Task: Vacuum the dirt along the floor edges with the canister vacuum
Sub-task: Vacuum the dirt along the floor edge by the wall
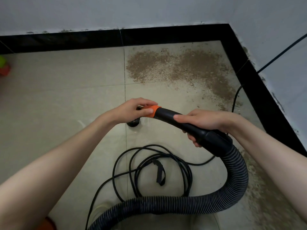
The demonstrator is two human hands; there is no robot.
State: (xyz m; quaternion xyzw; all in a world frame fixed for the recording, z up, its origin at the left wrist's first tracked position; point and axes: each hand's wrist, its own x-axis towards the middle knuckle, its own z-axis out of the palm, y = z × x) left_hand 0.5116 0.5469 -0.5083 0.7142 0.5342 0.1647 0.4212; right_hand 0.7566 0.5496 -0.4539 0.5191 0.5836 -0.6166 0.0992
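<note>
Head view: nothing vacuumed yet! Right hand (204, 121) wraps the black hose handle (187, 125); left hand (136, 108) pinches its orange collar (155, 111) over a small brush nozzle (133, 124). Dirt patch (176, 67) sits untouched at one o'clock, with more along the right edge at four.

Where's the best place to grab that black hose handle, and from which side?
Probably the smooth rigid black handle, between the orange collar and the ribbed hose. Come from above, fingers wrapping round it, as the right hand does: it is narrow, curved and firm, whereas the hose flexes.
</note>
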